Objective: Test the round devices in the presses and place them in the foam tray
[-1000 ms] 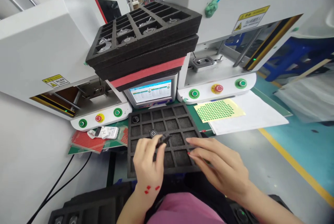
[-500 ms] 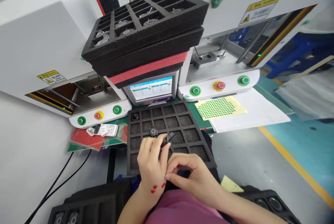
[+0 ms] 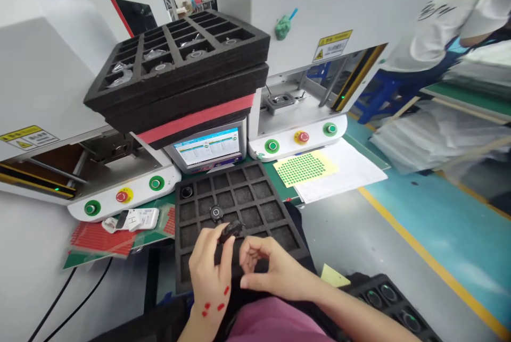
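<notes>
My left hand [image 3: 209, 262] pinches a dark watch body [image 3: 231, 230] between thumb and fingers, tilted on edge above the foam tray [image 3: 239, 206]. Several small red stickers [image 3: 221, 307] are on the back of that hand and wrist. To its right, my right hand [image 3: 269, 267] has its fingers curled, with a gap between thumb and forefinger; nothing shows in it. A round watch body [image 3: 216, 213] lies back side up in the tray, just beyond my left hand. Another dark round piece [image 3: 186, 192] sits in the far left compartment.
Stacked foam trays [image 3: 179, 76] rise in front of a screen [image 3: 209, 148]. Press machines with buttons [image 3: 302, 137] stand on both sides. Green stickers [image 3: 303, 169] lie at right, red sticker sheets [image 3: 104, 238] and a white device [image 3: 138, 218] at left. Another tray [image 3: 393, 305] is low right.
My right hand has moved away from my left wrist, and its thumb and forefinger have parted. My left hand still holds the watch body. The view has turned right, showing a person in white.
</notes>
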Motion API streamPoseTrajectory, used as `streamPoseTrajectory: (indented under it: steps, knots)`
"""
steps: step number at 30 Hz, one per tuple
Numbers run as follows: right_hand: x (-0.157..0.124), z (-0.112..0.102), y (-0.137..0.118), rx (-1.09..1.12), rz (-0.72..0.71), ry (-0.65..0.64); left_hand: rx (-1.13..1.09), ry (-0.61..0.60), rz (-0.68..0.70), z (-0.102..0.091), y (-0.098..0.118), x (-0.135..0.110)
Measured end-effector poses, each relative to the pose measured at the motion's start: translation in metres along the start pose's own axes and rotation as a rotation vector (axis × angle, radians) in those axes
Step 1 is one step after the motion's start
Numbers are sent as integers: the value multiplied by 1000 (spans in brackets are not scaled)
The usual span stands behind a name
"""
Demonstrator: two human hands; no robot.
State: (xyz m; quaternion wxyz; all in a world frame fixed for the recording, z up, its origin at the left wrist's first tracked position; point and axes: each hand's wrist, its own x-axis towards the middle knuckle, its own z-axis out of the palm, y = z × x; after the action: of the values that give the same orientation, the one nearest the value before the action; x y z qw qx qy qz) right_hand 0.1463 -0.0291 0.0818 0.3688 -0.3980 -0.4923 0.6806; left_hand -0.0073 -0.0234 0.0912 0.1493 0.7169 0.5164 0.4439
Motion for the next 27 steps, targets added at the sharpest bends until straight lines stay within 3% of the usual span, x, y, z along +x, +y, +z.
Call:
streamPoseTrajectory:
  steps: [3, 6, 10, 17, 27]
  knots:
    - [-5, -22, 10, -77, -19, 163, -114, -98, -170, -4, -11, -2]
    - [-13, -45, 25, -152, -18, 317, -285, -180, -439, -6, -24, -10]
    - [-23, -63, 41, -230, -8, 378, -422, -209, -675, -8, -33, -26]
    - [-15, -52, 54, -450, -110, 385, -540, -147, -835, -13, -41, -38]
    - [6, -24, 60, -594, -166, 267, -663, -66, -857, -21, -57, -41]
